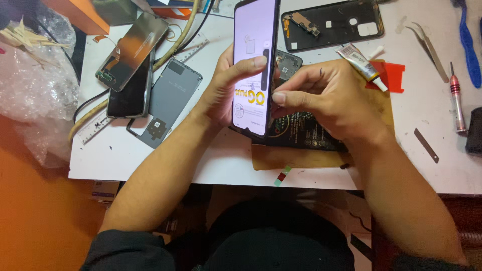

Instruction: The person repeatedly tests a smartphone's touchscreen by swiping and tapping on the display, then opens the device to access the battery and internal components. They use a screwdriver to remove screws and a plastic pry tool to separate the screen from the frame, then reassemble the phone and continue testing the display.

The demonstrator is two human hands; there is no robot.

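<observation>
My left hand point(228, 88) grips a smartphone point(253, 30) held upright above the table, thumb lying across its lit white screen with a protective film on it. My right hand point(326, 95) pinches the phone's right edge with thumb and forefinger, about halfway down. Below the hands lies a dark work mat point(301, 133) on a brown sheet.
On the white table point(150, 155): a phone frame with parts point(331, 22) at the back, a glue tube point(361, 62), a red plastic piece point(394, 75), tweezers point(429, 42), a screwdriver point(457, 100), a blue tool point(468, 45). Left: phone screens point(133, 50), a grey back cover point(168, 103), a ruler point(93, 130), a plastic bag point(35, 85).
</observation>
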